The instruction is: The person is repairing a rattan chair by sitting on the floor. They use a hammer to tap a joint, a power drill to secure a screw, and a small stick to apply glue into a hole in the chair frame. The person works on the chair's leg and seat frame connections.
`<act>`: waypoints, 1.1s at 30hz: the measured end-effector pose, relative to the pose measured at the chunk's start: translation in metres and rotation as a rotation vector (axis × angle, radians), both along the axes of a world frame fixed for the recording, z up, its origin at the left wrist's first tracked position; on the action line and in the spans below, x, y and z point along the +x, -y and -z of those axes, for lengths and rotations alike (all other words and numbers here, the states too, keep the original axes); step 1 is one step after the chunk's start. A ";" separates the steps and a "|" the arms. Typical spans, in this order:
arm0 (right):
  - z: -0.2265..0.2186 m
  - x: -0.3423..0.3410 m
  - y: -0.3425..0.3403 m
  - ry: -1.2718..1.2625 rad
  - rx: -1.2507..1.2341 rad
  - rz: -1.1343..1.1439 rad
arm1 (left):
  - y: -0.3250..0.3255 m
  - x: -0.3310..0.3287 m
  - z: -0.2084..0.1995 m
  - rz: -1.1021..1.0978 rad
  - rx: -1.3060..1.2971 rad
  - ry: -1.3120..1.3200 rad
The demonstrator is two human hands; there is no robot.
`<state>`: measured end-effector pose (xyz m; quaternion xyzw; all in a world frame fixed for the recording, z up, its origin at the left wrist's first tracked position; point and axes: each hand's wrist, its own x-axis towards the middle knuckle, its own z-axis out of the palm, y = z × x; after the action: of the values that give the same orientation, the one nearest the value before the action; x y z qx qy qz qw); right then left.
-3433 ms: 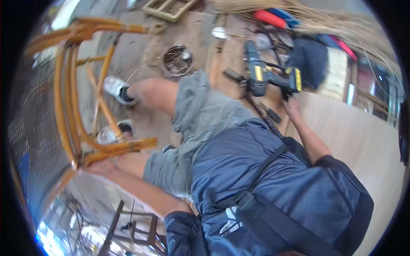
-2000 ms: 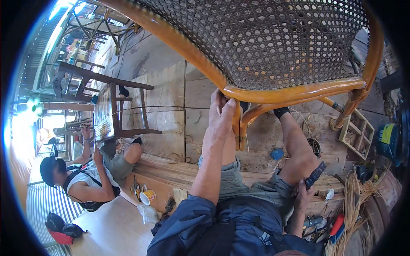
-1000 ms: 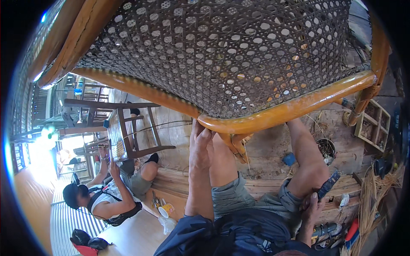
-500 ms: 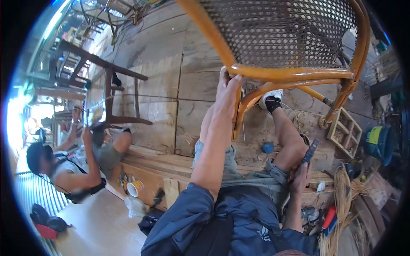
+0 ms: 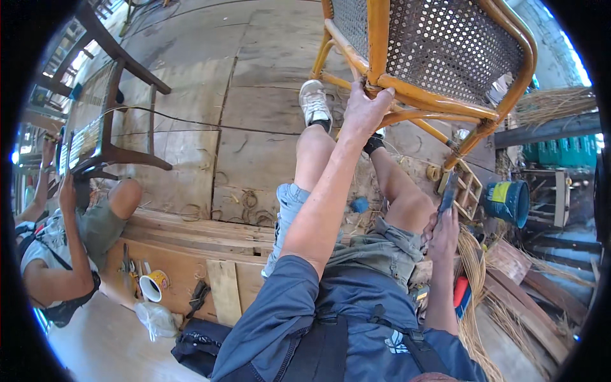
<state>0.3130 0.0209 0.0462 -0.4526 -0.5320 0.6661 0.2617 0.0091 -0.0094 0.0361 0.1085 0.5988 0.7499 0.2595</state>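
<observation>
A honey-coloured rattan chair (image 5: 436, 100) with dark woven cane panels (image 5: 449, 44) stands tilted in front of me. My left hand (image 5: 365, 114) is closed round its pole frame at the near corner, where several poles meet. Beside my right knee, my right hand (image 5: 442, 234) is closed on a dark, narrow flat tool (image 5: 449, 192), which points up and away from me. The tool's exact kind does not show, and its lower end is hidden in the fist.
To the left, a co-worker (image 5: 60, 248) handles a dark wooden chair (image 5: 130, 153) with a part-woven seat. On the right are a wooden divided frame (image 5: 470, 191), a blue bucket (image 5: 507, 202) and hanging rattan strands (image 5: 474, 274). A cup (image 5: 154, 285) stands on the bench.
The rattan chair has turned, so a second cane panel now shows left of the corner pole. My left hand stays on the frame corner. My view has shifted to the right.
</observation>
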 end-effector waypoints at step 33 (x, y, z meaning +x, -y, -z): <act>-0.075 -0.194 -0.017 0.620 0.905 -0.540 | 0.013 0.003 -0.027 0.099 0.053 0.063</act>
<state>0.1194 0.0383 0.1210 -0.3184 -0.9095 0.2539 0.0830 0.0118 -0.0225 0.0630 0.1211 0.5642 0.7546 0.3122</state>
